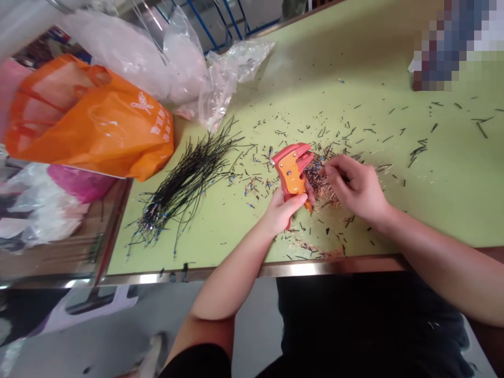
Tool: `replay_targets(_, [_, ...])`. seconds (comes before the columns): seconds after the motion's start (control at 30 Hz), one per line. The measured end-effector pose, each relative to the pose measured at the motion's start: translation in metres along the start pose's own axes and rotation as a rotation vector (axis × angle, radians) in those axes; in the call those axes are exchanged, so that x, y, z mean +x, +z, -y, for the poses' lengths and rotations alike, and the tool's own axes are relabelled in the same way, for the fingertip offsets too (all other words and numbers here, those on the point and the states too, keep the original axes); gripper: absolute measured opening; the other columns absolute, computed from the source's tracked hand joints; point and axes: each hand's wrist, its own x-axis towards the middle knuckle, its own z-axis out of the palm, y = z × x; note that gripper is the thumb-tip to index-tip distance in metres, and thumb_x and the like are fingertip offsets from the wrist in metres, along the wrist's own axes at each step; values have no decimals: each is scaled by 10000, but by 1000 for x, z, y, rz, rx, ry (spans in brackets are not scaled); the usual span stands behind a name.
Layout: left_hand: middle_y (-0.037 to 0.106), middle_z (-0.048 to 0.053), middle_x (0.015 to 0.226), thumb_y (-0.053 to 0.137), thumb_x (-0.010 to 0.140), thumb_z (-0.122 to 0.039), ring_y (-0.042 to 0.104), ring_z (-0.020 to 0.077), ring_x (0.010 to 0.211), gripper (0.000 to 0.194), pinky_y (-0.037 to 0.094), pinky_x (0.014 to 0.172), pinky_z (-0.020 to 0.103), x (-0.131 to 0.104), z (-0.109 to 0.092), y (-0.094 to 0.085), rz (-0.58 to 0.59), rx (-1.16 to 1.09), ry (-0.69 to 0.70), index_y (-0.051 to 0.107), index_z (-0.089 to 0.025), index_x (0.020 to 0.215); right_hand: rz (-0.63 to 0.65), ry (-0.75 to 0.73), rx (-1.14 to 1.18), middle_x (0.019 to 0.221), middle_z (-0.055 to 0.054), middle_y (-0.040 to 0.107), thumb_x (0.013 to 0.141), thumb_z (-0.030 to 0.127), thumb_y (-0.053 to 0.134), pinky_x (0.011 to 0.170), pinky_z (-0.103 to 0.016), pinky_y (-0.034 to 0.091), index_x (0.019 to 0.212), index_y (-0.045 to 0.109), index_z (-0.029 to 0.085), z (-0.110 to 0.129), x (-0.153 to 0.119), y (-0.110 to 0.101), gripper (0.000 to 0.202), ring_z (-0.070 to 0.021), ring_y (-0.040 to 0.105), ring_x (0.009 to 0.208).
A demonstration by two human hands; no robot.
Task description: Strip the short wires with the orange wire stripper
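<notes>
My left hand point(282, 211) is wrapped round the grip of a red and orange wire stripper point(292, 169), whose jaws point up and to the right. Just right of the tool, my right hand point(356, 188) is closed with thumb and forefinger pinched together. Whatever it may hold is too small to make out. Under and between the hands lies a pile of wire scraps point(325, 191), copper strands mixed with black and blue bits. A bundle of thin black wires point(189, 178), some with blue ends, rests on the green table to the left.
An orange bag point(106, 121) stands at the table's left edge, with clear plastic bags point(189, 63) behind it. Short black offcuts point(419, 149) are scattered to the right. The table's metal front edge point(307, 269) runs before my body. A blurred-out patch covers the upper right.
</notes>
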Motion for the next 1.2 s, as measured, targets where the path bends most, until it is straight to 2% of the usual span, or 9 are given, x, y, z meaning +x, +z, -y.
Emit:
replay_targets(0.23, [652,27,828,769,821,-390,641,171,784,284,578,792,350,2,-4,1,45,-173,-75,643,-182,968,-108,91,235,591,37,452,1044,362,560,470,-291,293,844,601,223,-7,2,-5,247,-121,376,501])
replay_targets(0.4, [641,25,806,785,808,-385,635,172,758,303,567,744,344,1,-3,2,91,-191,-115,644,-173,972,-76,93,281,601,36,463,1041,356,543,486,-290,297,854,614,215,-9,2,-4,245,-120,384,519])
replay_targets(0.6, [641,24,803,778,838,-374,619,166,760,281,558,788,356,-2,-5,4,128,-233,-121,647,-166,975,-15,153,245,596,51,429,998,284,552,528,-296,305,861,625,200,-8,4,-5,176,-120,387,541])
replay_targets(0.77, [609,3,764,794,859,-387,599,149,728,274,541,747,322,-1,-8,6,116,-206,-124,648,-170,940,-10,148,232,600,39,449,999,280,564,544,-300,307,838,605,206,-7,3,-5,183,-131,413,561])
replay_targets(1.0, [499,-51,645,746,917,-365,500,98,583,291,489,624,265,0,-14,8,67,-170,-107,551,-192,786,5,147,223,590,45,423,1025,283,541,529,-301,295,876,633,200,-7,3,-4,193,-128,393,537])
replay_targets(1.1, [521,-42,662,767,896,-394,525,108,609,311,512,646,278,1,-13,6,75,-147,-111,556,-192,787,8,147,248,590,47,420,1034,288,537,519,-299,287,881,635,201,-9,3,-4,201,-124,376,532])
replay_targets(1.2, [579,-21,717,810,840,-411,580,135,682,304,548,714,316,1,-10,4,68,-166,-130,609,-184,867,10,158,307,584,51,414,1050,307,523,504,-297,268,883,628,205,-12,3,-3,221,-120,356,517])
